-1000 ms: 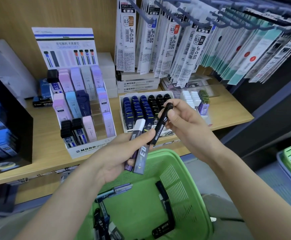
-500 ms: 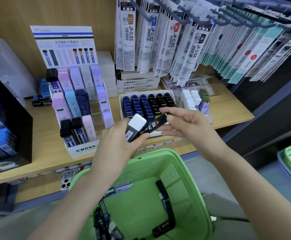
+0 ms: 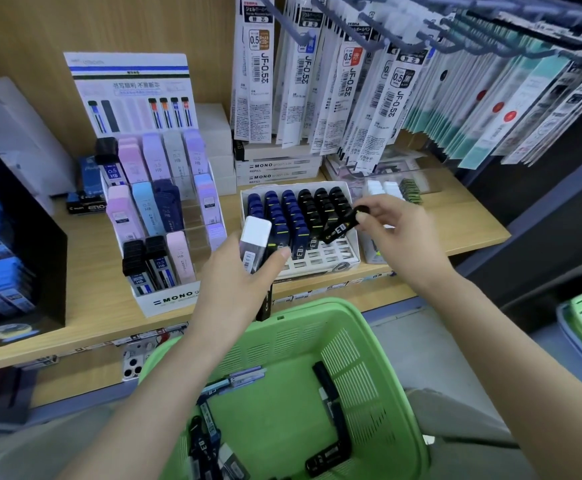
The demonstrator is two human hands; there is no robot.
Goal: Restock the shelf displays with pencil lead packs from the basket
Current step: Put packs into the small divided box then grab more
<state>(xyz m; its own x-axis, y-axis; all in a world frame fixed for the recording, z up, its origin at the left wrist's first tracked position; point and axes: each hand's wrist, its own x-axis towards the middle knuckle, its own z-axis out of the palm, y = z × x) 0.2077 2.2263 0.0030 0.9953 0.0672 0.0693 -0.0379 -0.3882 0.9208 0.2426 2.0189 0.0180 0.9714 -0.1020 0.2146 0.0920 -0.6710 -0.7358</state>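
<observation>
slim black plastic pencil lead pack (image 3: 338, 227) pinched at cap end by right hand (image 3: 398, 235), held tilted over white cardboard display tray (image 3: 320, 259) on wooden shelf (image 3: 85, 261), not yet slotted. white-capped grey lead pack (image 3: 255, 241) gripped in left hand (image 3: 242, 285), fingers curled round it. back rows of tray filled, front slots bare. several packs left in green plastic basket (image 3: 379, 355); task judged partway done.
</observation>
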